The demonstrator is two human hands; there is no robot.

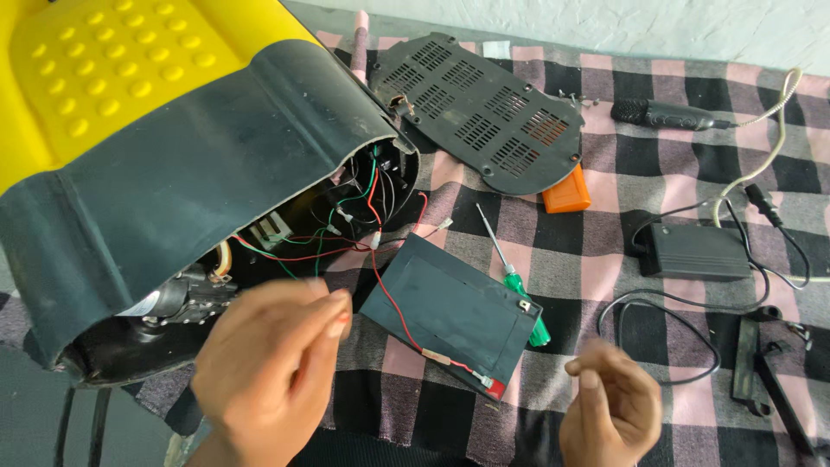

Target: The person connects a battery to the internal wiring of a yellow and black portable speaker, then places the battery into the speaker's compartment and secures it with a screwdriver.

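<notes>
Battery (451,313) lies on the checked cloth (605,268) between both hands, red wire (393,303) across it. Left hand (268,372) fingers pressed together; right hand (609,406) fingers loosely curled, empty. Risk: tugged wire could detach its terminal.

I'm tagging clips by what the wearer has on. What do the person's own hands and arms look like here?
Both the left hand and the right hand are bare: no gloves, rings or watch show. No sleeve reaches the wrists in view; the forearms are cut off by the lower edge of the picture. Fingernails look short and unpainted, as far as the slight blur lets one tell.
</notes>
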